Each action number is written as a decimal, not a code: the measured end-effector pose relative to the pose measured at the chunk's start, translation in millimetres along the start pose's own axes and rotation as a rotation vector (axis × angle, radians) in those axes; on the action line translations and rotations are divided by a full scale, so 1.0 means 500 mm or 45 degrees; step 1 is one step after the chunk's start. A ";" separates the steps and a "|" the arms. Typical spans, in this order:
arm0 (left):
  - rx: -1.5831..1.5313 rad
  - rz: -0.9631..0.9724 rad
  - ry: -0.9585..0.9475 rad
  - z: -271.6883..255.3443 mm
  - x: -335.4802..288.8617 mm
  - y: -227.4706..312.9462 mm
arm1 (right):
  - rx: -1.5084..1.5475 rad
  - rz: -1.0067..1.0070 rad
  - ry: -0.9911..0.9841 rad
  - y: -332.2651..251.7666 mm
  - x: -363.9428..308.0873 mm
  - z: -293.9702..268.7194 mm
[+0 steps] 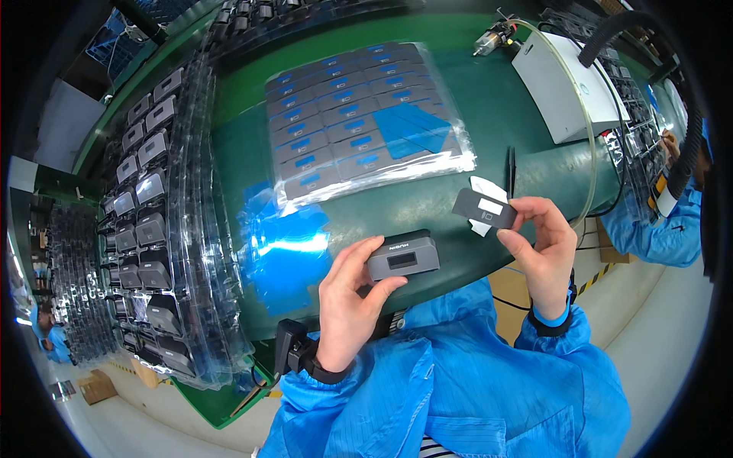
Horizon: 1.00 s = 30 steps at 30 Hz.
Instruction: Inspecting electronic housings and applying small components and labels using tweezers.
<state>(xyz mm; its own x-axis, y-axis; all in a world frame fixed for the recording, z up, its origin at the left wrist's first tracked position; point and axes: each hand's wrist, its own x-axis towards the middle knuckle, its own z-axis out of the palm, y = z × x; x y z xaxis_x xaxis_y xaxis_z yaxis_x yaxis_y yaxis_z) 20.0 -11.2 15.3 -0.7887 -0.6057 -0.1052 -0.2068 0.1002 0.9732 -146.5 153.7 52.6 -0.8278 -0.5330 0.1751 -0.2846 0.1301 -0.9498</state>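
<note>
My left hand (pixel 350 290) grips a small grey box-shaped device (pixel 402 256) by its left end, thumb below and fingers above. The device has a dark rectangular window on its face and sits over the front edge of the green table. To the right, my right hand (pixel 546 248) pinches a thin dark grey panel (pixel 464 206) between thumb and forefinger. A white rectangle shows in the panel's middle. Behind the panel, white paper-like pieces (pixel 487 188) stick out above and below; whether they touch it I cannot tell. Dark tweezers (pixel 511 169) lie just beyond my right hand.
A clear-wrapped sheet of grey panels (pixel 328 118) with blue tabs covers the table's middle. Blue film pieces (pixel 279 263) lie at left and on the sheet. Stacked clear trays (pixel 200 229) hold grey devices. A white box (pixel 569 88) with hoses stands right, near another person's blue sleeve (pixel 660 233).
</note>
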 end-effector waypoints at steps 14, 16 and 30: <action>-0.180 -0.021 -0.006 0.011 0.001 -0.001 | -0.167 -0.035 -0.355 -0.002 -0.020 0.043; -0.189 -0.019 -0.021 0.011 0.003 -0.006 | -0.194 -0.064 -0.380 -0.002 -0.024 0.050; -0.251 0.013 -0.021 0.007 0.001 -0.023 | -0.342 -0.281 -0.534 0.000 -0.015 0.080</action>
<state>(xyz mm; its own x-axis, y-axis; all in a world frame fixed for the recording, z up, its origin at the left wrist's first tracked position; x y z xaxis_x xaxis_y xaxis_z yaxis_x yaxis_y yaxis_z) 20.1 -10.1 3.2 -0.8000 -0.5921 -0.0971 -0.0828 -0.0512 0.9952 -121.0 124.2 40.8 -0.4864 -0.8524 0.1921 -0.5888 0.1574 -0.7928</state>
